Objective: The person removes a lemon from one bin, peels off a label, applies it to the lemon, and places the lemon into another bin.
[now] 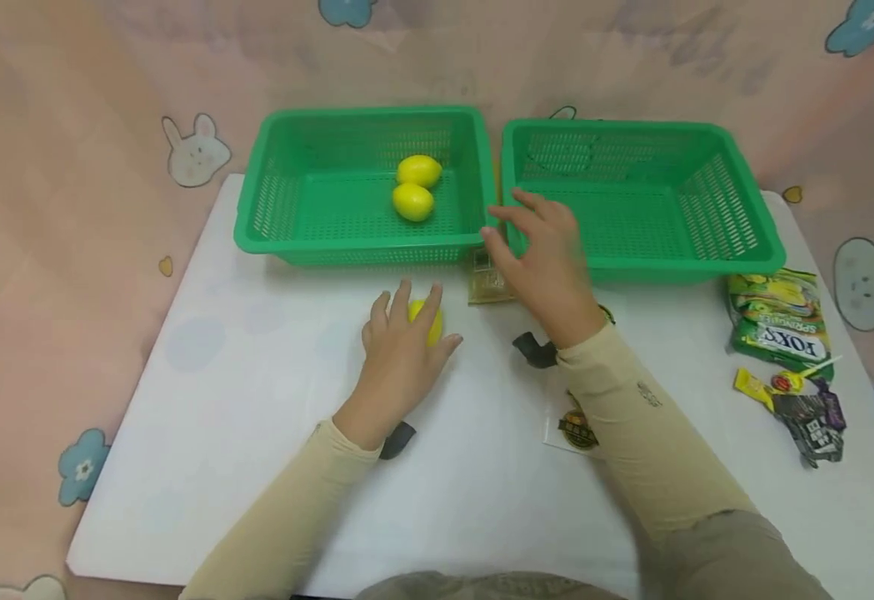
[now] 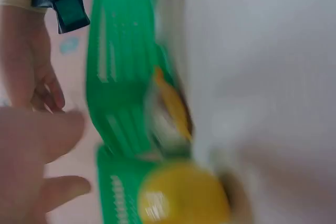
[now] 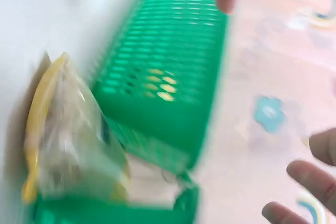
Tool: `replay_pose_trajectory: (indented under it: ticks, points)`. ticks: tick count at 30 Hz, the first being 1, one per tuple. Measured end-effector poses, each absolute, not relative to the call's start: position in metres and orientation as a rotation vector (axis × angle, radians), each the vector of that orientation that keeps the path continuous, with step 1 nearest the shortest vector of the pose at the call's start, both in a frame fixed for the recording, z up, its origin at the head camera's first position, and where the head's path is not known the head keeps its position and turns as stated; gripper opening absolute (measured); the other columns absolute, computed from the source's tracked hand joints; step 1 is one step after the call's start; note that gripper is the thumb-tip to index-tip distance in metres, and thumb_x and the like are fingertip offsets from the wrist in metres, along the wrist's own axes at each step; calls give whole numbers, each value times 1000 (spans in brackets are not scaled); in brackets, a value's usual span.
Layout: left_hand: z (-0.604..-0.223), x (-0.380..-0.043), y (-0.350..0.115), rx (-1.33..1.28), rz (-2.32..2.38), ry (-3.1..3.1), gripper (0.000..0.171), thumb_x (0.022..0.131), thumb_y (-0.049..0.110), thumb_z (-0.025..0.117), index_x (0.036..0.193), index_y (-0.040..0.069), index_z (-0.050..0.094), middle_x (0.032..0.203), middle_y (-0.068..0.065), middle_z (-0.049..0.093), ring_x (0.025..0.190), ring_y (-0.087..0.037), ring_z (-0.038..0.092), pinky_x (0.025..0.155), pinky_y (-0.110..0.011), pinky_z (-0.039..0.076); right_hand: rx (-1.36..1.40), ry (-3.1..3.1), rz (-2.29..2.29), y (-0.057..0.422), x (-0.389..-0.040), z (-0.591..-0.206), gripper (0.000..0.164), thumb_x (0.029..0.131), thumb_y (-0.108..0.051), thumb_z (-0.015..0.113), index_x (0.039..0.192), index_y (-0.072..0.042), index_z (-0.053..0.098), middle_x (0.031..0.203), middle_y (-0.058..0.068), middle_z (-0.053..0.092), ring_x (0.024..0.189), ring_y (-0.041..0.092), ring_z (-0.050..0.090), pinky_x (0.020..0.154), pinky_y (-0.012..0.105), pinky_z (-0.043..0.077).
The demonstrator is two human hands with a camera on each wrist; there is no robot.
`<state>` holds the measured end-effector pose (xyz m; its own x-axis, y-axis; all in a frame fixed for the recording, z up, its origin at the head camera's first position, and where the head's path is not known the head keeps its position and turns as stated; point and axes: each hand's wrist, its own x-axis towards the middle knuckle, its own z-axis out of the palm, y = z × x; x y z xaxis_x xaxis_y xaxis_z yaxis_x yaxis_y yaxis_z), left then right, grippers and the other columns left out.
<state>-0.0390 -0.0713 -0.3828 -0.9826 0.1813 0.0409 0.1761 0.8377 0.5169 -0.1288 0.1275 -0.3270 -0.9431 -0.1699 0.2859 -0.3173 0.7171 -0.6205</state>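
My left hand (image 1: 395, 358) is over a yellow lemon (image 1: 435, 327) on the table, fingers spread. The left wrist view shows the lemon (image 2: 184, 195) blurred, beside the extended fingers (image 2: 60, 135), with no grip visible. Two more lemons (image 1: 413, 202) lie in the left green basket (image 1: 354, 245). My right hand (image 1: 545, 258) hovers near the gap between the baskets, its fingers parted and holding nothing. Below it, a clear packet with a yellow edge (image 3: 73, 145) stands by the baskets, partly hidden in the head view.
At the back right is a second green basket (image 1: 676, 268). Right of it lie a green and yellow Fox's candy bag (image 1: 781, 321), a lollipop (image 1: 787, 382) and dark wrappers (image 1: 811, 429). A clear packet with a round dark label (image 1: 577, 429) lies partly under my right forearm.
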Motion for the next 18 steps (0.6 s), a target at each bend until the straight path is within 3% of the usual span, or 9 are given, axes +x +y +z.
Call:
replay_pose_trajectory:
  ticks: [2, 7, 13, 18]
  points:
    - [-381, -28, -61, 435, 937, 3070, 58, 104, 35, 71, 155, 13, 55, 161, -24, 40, 143, -47, 36, 107, -64, 38, 325, -2650, 1132, 152, -111, -322, 37, 105, -29, 69, 135, -9, 73, 149, 13, 60, 138, 35, 49, 113, 52, 41]
    - [-387, 0, -22, 643, 1078, 2882, 38, 104, 26, 69, 139, 10, 68, 137, -12, 63, 121, -29, 57, 101, -41, 48, 86, -2830, 1220, 209, -50, -325, 42, 108, -36, 62, 142, -11, 68, 135, 12, 65, 118, 32, 62, 96, 52, 52]
    - [-409, 18, 19, 564, 1025, 2651, 49, 104, 27, 69, 148, 8, 59, 130, -12, 61, 110, -24, 51, 88, -29, 47, -90, -3247, 1109, 243, 15, -367, 52, 110, -45, 57, 146, -8, 59, 129, 18, 67, 116, 41, 65, 86, 56, 56]
    - [-414, 12, 41, 535, 1081, 2554, 59, 102, 25, 70, 155, 8, 49, 128, -14, 60, 115, -27, 50, 90, -30, 46, -159, -3286, 1154, 247, 35, -396, 49, 108, -38, 62, 143, -4, 59, 121, 14, 69, 109, 33, 65, 82, 44, 53]
